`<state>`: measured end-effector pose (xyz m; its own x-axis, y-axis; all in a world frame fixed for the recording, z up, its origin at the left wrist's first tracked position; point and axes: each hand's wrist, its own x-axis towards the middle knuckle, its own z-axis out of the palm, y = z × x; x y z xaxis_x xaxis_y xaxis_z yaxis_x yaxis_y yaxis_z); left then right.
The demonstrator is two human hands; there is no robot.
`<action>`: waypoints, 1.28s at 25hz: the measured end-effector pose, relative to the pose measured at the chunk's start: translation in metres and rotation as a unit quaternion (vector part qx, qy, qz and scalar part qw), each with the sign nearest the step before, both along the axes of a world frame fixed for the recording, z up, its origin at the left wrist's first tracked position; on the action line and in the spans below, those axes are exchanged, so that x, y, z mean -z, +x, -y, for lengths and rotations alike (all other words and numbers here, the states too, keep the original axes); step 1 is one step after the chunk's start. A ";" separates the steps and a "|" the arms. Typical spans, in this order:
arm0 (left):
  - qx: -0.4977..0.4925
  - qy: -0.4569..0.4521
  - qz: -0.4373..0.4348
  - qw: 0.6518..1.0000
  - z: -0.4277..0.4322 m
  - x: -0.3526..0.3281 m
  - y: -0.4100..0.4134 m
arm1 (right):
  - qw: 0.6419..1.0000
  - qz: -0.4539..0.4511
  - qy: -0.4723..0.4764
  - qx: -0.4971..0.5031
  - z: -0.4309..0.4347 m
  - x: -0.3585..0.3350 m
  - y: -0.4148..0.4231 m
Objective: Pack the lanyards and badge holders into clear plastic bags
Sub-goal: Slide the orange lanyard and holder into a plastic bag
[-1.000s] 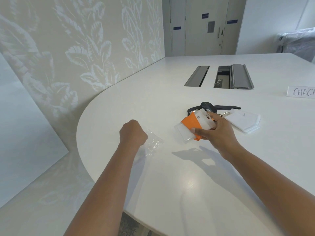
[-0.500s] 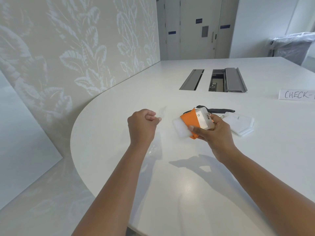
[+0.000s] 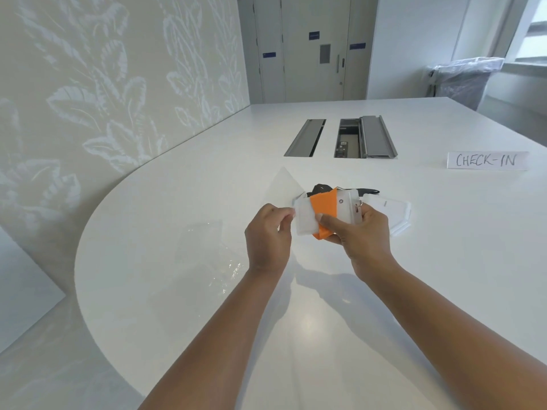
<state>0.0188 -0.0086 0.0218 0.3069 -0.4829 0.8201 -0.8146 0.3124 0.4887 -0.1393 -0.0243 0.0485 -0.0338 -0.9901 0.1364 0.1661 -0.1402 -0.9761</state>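
Badge holders (image 3: pixel 325 209) are gripped in the right hand (image 3: pixel 365 232); the left hand (image 3: pixel 268 233) pinches a clear bag (image 3: pixel 282 187) beside them.

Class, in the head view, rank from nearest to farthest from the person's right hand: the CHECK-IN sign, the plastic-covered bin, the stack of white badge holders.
1. Stack of white badge holders, lying just right of the right hand.
2. CHECK-IN sign, farther back on the right.
3. Plastic-covered bin, beyond the far edge of the table.
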 end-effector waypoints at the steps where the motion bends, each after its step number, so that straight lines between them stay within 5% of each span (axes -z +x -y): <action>1: 0.000 -0.004 0.013 1.000 0.001 0.002 -0.002 | 1.000 0.006 0.007 0.001 0.000 -0.001 0.000; 4: 0.017 -0.017 -0.003 1.000 0.003 0.007 -0.005 | 1.000 0.001 0.020 0.015 0.002 0.000 0.000; 12: 0.093 -0.010 -0.214 0.972 -0.002 0.001 -0.006 | 0.996 -0.059 0.040 0.051 0.008 0.009 0.001; 25: 0.198 -0.023 -0.115 0.973 -0.008 0.008 -0.021 | 0.985 0.162 0.058 -0.002 0.000 0.009 0.007; 29: 0.205 -0.014 -0.176 0.963 -0.016 0.006 -0.032 | 0.992 0.117 0.031 -0.025 -0.006 0.013 0.013; 32: 0.205 0.024 -0.305 0.930 -0.016 0.002 -0.032 | 0.992 -0.117 -0.045 0.023 -0.010 0.014 0.014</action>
